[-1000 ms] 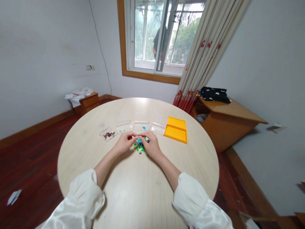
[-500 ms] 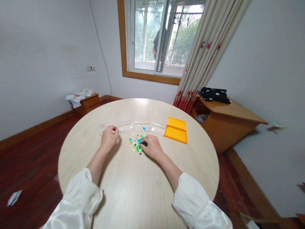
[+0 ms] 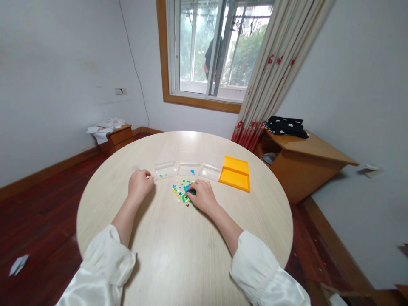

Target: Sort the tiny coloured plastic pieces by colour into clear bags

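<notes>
A pile of tiny toy building bricks [image 3: 184, 198], mostly green, blue, yellow and white, lies at the table's middle. My right hand [image 3: 204, 197] rests at its right side, thumb and forefinger pinched together over the bricks; what is between them is too small to tell. To the left, my left hand [image 3: 139, 187] has its fingers curled in a pinch, and their contents are hidden. It covers most of a clear tray, beside a clear tray [image 3: 165, 170] with a few green bricks. Behind the pile, another clear tray [image 3: 186, 171] holds blue bricks.
One more clear tray [image 3: 209, 172] stands next to an open yellow case [image 3: 236, 180] on the right. All sit on a round pale wooden table [image 3: 181, 255]. A wooden desk [image 3: 306, 157] with dark folded cloth [image 3: 287, 126] is beyond the table's right edge.
My left hand has moved a little left, away from the tray with green bricks and over the leftmost clear tray. My right hand has stayed almost still at the pile.
</notes>
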### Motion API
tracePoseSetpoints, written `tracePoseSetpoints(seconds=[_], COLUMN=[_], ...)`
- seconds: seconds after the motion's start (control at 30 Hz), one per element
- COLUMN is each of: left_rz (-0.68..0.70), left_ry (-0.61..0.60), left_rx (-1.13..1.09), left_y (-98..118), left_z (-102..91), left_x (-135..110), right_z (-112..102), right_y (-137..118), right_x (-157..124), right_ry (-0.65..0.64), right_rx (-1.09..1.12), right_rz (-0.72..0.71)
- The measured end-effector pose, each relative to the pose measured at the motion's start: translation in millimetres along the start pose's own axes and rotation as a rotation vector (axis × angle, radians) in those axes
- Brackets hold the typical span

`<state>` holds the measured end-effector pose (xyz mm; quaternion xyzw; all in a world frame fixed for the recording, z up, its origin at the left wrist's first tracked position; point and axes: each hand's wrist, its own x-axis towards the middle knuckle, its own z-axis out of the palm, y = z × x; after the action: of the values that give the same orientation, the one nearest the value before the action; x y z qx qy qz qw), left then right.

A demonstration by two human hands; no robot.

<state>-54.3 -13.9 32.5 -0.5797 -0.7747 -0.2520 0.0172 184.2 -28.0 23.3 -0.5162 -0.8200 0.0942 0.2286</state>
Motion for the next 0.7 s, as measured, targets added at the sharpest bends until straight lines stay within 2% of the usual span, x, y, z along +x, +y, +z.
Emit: tracePoseSetpoints(seconds=[0.27, 0.47, 0.7], left_rz=[-0.029, -0.018, 0.014], left_ry=[-0.012, 0.025, 0.009], left_rx=[0.059, 0.074, 0.027], left_y=[-6.3, -10.6, -0.9], left_z=[2.8, 7.8, 2.2], left_x=[0.9, 3.4, 0.4], right_z=[-1.6, -1.0, -3.1], right_y=[-1.9, -2.3, -5.2], right_x=[-1.0, -0.3, -0.9], right_ry=[-0.012, -0.001, -0.015], right_rx=[-0.028, -0.012, -0.044], right_rz=[0.013, 0.029, 0.018])
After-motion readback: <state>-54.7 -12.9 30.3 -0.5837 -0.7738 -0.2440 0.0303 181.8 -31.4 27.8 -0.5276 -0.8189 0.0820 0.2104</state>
